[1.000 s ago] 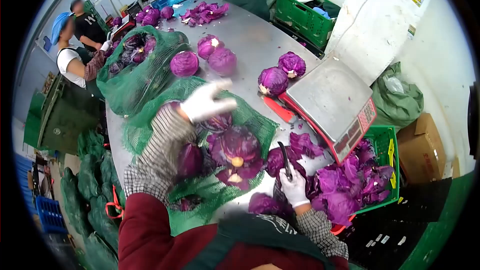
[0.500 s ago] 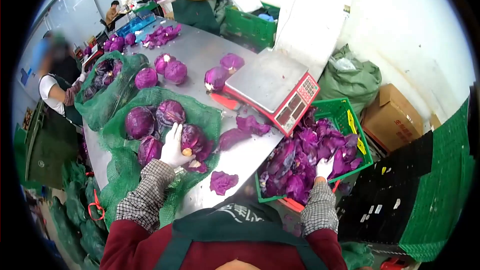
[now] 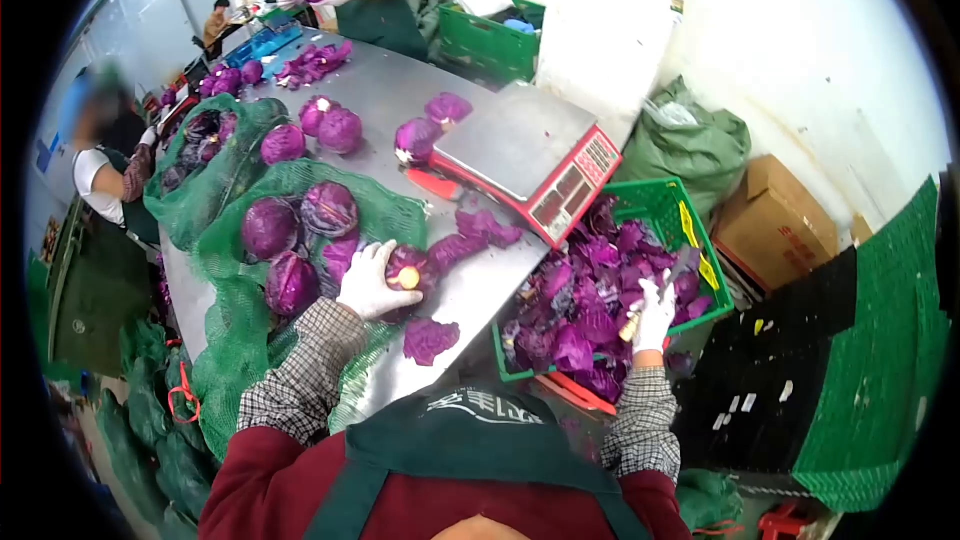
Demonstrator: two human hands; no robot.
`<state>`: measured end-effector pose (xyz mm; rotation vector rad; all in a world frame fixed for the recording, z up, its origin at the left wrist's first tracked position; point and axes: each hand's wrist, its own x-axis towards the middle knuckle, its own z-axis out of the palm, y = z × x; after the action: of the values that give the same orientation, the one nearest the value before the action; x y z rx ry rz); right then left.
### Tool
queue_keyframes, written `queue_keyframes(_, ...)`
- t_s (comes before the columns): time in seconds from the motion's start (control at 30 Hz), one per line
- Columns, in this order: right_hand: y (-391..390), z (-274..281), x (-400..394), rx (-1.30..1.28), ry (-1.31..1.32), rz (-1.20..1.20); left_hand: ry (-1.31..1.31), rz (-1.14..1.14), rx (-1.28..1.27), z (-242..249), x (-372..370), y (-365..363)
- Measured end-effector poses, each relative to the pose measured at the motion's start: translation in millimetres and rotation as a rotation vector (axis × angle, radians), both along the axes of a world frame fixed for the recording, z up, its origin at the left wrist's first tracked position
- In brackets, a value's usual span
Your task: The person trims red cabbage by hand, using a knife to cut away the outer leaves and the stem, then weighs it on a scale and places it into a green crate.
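My left hand point(image 3: 368, 285), in a white glove, grips a red cabbage point(image 3: 422, 290) at the near edge of the green mesh bag point(image 3: 395, 205); its pale cut stem faces up. Beside it on the mesh lie more red cabbages point(image 3: 270, 228), and a loose purple leaf point(image 3: 431, 340) lies on the metal table point(image 3: 465, 315). Over the green crate point(image 3: 725, 312) of purple leaves point(image 3: 575, 305), my gloved right hand point(image 3: 655, 315) is closed around a knife point(image 3: 684, 262), its pale handle end showing below the fingers and its greyish blade pointing up and away.
A red scale point(image 3: 570, 200) with a metal plate stands at the table's right edge, a red-handled tool point(image 3: 432, 184) beside it. A cardboard box point(image 3: 775, 220) and green sack point(image 3: 690, 145) are behind the crate. Co-workers point(image 3: 370, 0) stand at the far end and left side.
My left hand has drawn the cabbage right and nearer, away from the others on the mesh. My right hand has risen from the leaves, bringing the knife into view. The whole view has shifted slightly.
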<state>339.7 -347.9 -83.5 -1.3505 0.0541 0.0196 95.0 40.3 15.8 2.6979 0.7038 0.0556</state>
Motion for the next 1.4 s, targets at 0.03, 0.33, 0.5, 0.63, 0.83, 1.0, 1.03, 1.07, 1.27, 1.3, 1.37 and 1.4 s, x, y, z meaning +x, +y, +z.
queue_keyframes(0.03,9,12,-13,0.047,-0.037,0.035,-0.036,0.018,0.058,-5,4,-4)
queue_keyframes(0.33,154,78,-137,0.217,-0.177,0.433,0.064,-0.378,-1.418,12,28,-123)
queue_keyframes(0.5,82,58,-141,-0.68,-0.631,0.651,-0.077,-0.196,-1.384,4,-3,-84)
queue_keyframes(0.63,15,-26,-135,-1.261,-0.558,0.848,-0.418,-0.162,-1.141,2,-3,-83)
queue_keyframes(0.83,28,-44,-115,-1.696,-0.893,0.7,-0.564,-0.01,-1.286,3,0,-66)
queue_keyframes(1.0,10,-80,-97,-1.754,-0.855,0.866,-0.643,0.035,-1.223,-18,-5,-42)
queue_keyframes(1.03,9,-80,-101,-1.762,-0.852,0.87,-0.661,0.048,-1.247,-21,-7,-41)
queue_keyframes(1.07,6,-81,-106,-1.773,-0.854,0.872,-0.647,0.06,-1.258,-20,-8,-41)
queue_keyframes(1.27,-19,-71,-151,-1.713,-0.86,0.936,-0.65,0.043,-1.251,-13,-6,-47)
queue_keyframes(1.3,-15,-76,-152,-1.73,-0.85,0.963,-0.634,0.031,-1.241,-11,-3,-48)
queue_keyframes(1.37,-9,-81,-152,-1.765,-0.854,0.977,-0.61,0.029,-1.279,-4,2,-53)
queue_keyframes(1.4,-7,-84,-153,-1.793,-0.827,0.969,-0.598,0.0,-1.268,0,3,-56)
